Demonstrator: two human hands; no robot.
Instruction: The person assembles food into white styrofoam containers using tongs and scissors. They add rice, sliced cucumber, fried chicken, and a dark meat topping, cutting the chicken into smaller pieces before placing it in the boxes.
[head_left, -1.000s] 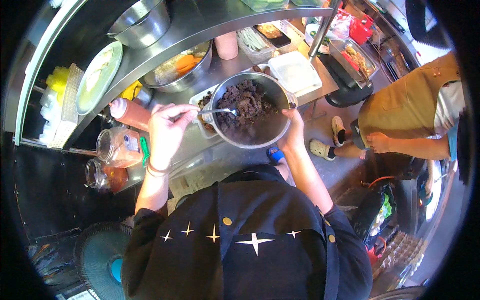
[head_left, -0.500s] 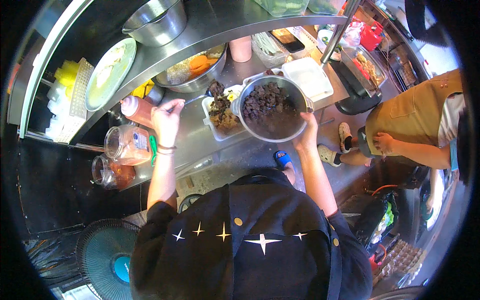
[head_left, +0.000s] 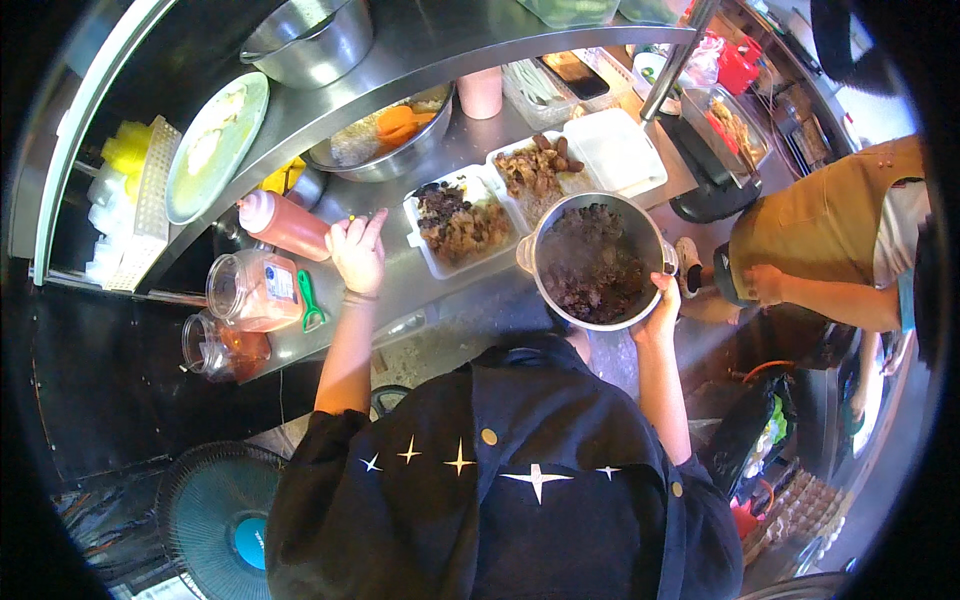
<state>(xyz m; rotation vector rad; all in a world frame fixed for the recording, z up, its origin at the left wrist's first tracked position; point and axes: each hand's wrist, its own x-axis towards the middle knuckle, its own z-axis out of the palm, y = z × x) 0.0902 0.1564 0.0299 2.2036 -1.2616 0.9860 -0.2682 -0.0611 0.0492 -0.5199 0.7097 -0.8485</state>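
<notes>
My right hand (head_left: pixel 657 310) grips the right rim of a round metal pot (head_left: pixel 530 250), tilted so that dark, chopped, cooked food (head_left: pixel 595 265) shows inside. Left of the pot, a white foam container (head_left: pixel 440 268) holds dark bits over brownish food. Behind it, another white foam container (head_left: pixel 495 165) with an open lid (head_left: pixel 615 150) carries brown chunks on rice-like food. My left hand (head_left: pixel 360 255) is raised beside a squeeze bottle of pink sauce (head_left: pixel 285 222), fingers partly curled. A tiny yellow spot shows at its fingertips; what it holds is unclear.
A steel shelf (head_left: pixel 440 75) crosses above the counter. Below it sits a metal bowl (head_left: pixel 385 165) with orange and pale food. Jars (head_left: pixel 255 290) and a green peeler (head_left: pixel 312 305) stand at left. Another person in a brown apron (head_left: pixel 820 220) stands at right. A fan (head_left: pixel 210 520) is lower left.
The pot has moved right and nearer to me, uncovering the containers. My left hand has shifted slightly right and down. The spoon with dark food that it held is no longer visible.
</notes>
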